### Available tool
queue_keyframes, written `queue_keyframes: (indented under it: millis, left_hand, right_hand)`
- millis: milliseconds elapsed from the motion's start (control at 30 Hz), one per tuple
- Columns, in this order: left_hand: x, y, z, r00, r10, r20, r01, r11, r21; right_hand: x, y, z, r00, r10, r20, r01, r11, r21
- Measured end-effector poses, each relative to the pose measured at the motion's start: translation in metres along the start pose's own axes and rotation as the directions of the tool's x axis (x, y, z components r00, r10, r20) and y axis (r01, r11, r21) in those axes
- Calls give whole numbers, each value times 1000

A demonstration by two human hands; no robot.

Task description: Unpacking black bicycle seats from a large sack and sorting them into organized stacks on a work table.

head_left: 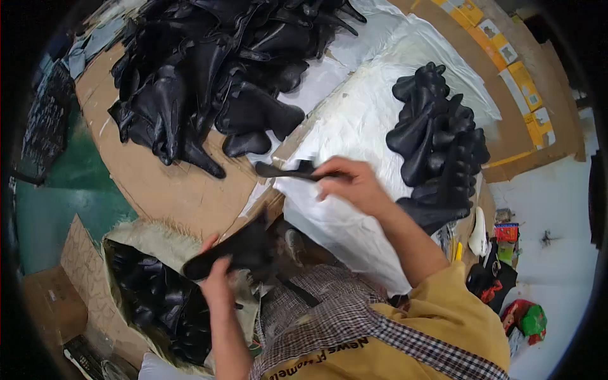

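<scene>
Head view, only view. Left hand (217,286) grips a black saddle piece (244,250), thumb on the near face, other fingers mostly hidden behind; piece is tilted, blurred, in front of the checked apron (316,313), just beside the sack. Right hand (356,185) pinches a thin dark piece (282,171) between thumb and fingers, over the table's near edge; seen nearly edge-on, blurred, exact kind can't tell.

Containers: woven sack (149,234) lower left, mouth open, black saddle-like pieces (161,294) heaped inside, count can't tell. Brown cardboard box (57,304) further left, contents can't tell.

Table: big loose heap of black saddle covers (209,69) on the left, partly on cardboard sheet (183,196). Right side: black saddle stack (437,139), pieces packed close together, on white sheeting (354,117). White sheeting also hangs over the near edge, under right forearm. White saddle (478,233) off to the right, well apart from both hands.
</scene>
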State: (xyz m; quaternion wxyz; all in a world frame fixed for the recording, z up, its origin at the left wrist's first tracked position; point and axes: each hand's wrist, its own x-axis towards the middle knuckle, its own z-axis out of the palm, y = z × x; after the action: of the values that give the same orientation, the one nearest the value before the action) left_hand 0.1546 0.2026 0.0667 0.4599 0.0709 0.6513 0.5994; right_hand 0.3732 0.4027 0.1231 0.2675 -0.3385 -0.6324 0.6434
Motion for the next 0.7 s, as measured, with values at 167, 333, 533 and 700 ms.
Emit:
queue_keyframes:
  millis: [167,333,533,700]
  left_hand:
    - [44,-21,218,912,63,405,-176,952,249]
    - [21,-52,362,657,194,728,-443,881,165]
    - [39,-117,343,498,-84,863,-309,912,268]
    - [88,-164,175,861,-198,469,73,960,271]
  right_hand:
    - [-13,-17,-144,820,67,-568,-190,969,-160]
    - [-37,-7,-260,475,173,-863,-187,978,94]
    - [-91,-21,-340,152,-316,-936,-160,927,-339]
    - [-20,-2,-215,621,-365,-694,-73,854,-515]
